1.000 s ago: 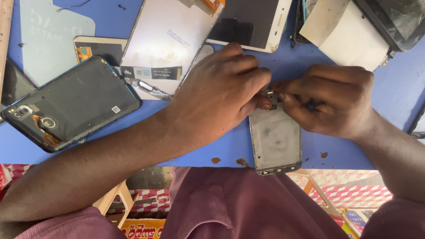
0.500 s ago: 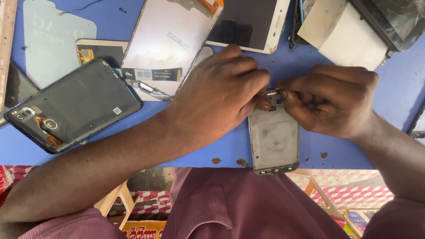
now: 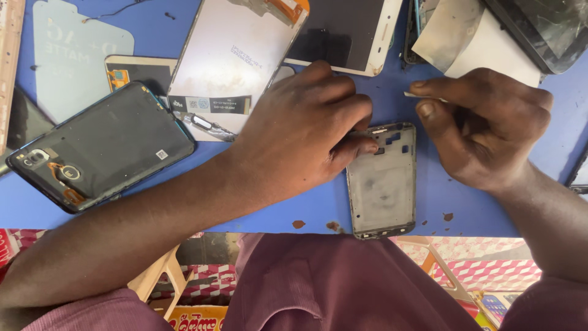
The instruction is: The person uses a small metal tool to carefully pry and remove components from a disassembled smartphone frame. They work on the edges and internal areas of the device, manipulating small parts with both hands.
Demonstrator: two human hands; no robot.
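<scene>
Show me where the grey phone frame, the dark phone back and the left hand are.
grey phone frame (image 3: 383, 190): head view, its flat middle.
dark phone back (image 3: 104, 144): head view, centre of the cover.
left hand (image 3: 300, 135): head view, back of the hand.

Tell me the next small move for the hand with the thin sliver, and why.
Probably bring the right hand down to the grey phone frame. It pinches a thin sliver clear above the frame's top edge, while the left hand pins that top edge to the blue table.

1. A grey metal phone frame (image 3: 383, 184) with small cut-outs along its top lay flat on the blue counter (image 3: 465, 211), its long side running toward the near edge.
2. A thin, pale sliver (image 3: 416, 95) sat just above it.
</scene>
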